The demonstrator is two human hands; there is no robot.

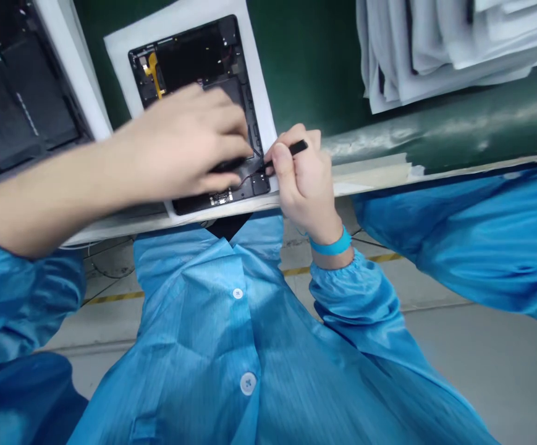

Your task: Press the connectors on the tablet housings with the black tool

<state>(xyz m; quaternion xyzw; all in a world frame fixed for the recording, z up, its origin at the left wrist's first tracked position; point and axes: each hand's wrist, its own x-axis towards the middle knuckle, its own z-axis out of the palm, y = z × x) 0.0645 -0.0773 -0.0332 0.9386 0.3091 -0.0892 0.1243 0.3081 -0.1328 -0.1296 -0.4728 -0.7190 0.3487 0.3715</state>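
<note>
Tablet (194, 65) guts showing, mostly black with a yellow ribbon (156, 74). Right hand (304, 182) grips a black tool (298, 147); left hand (198, 139) is curled, can't tell if it's gripping anything.

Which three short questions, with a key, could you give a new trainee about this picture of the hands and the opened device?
1. Multiple choice. What colour is the wristband? A) yellow B) blue C) red
2. True or false. The left hand is over the opened device.
3. Fill in the word. The black tool is gripped in the person's ____ hand.

Key: 1 B; 2 true; 3 right
</note>
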